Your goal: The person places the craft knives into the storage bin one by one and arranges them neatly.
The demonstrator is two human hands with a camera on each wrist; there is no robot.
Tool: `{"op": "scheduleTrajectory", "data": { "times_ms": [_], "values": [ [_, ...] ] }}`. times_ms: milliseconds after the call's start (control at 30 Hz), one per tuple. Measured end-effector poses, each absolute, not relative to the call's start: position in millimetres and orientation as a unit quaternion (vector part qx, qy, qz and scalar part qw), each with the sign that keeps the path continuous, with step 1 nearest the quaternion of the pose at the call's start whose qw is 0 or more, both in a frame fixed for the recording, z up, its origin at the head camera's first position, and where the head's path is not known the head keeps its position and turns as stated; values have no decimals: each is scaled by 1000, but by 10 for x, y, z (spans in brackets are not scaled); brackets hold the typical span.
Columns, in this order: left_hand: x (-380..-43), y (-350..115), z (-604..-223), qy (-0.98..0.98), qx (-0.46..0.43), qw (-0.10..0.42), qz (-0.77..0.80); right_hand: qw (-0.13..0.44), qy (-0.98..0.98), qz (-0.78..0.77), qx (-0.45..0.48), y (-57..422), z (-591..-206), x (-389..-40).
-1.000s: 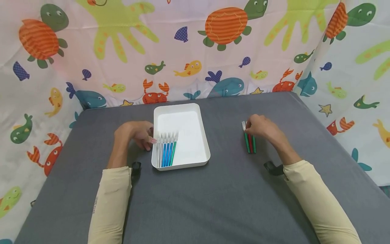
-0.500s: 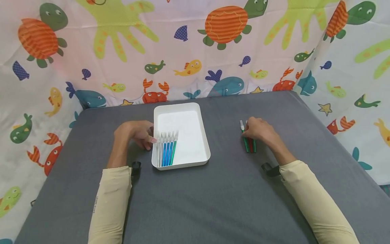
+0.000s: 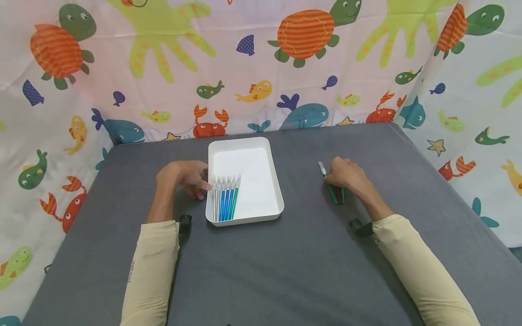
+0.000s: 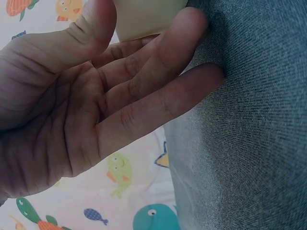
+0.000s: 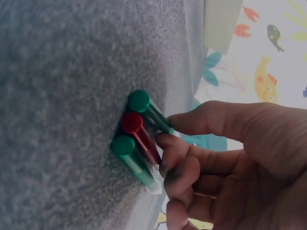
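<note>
My right hand (image 3: pixel 346 173) pinches a slim green tool (image 5: pixel 151 112) with a pale tip, like a capped craft knife, between thumb and index finger. Tight beside it on the grey table lie a red tool (image 5: pixel 144 141) and a second green tool (image 5: pixel 134 160), their far ends hidden behind the fingers. My left hand (image 3: pixel 185 178) rests at the left side of the white tray (image 3: pixel 261 185), thumb at its rim, other fingers loosely extended down to the table. Inside the tray, silver tools (image 3: pixel 215 206), blue tools (image 3: pixel 226 206) and a green tool (image 3: pixel 234 203) lie in a row.
Grey cloth (image 3: pixel 261 267) covers the table. A curtain (image 3: pixel 175 104) printed with sea animals hangs along its back and sides. Black wrist straps (image 3: pixel 360 227) show at both sleeve ends.
The right hand has shifted slightly left, and the pinched green tool has tilted away from the others with its pale tip swinging left. The left hand keeps its place at the tray.
</note>
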State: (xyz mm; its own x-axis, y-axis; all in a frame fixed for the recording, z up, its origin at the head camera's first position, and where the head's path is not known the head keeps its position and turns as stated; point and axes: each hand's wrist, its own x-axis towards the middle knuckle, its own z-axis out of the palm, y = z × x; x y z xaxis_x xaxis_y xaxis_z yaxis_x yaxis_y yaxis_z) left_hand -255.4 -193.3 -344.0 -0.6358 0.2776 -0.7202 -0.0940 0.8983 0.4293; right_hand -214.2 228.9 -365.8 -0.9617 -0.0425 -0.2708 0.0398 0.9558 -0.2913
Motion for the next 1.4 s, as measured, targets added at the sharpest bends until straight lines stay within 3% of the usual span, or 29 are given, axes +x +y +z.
{"op": "scheduleTrajectory", "data": {
  "times_ms": [500,900,1400],
  "values": [
    [-2553,-1946,-3438,877,56,423,221,117,980,-159,7,2170,-3595,-2108],
    [-2568,-1950,-3445,877,53,422,223,90,960,-239,-116,1635,-3279,-1956],
    [-2568,-1954,-3437,870,51,430,234,145,953,-236,-127,863,-3346,-2019]
  ]
}}
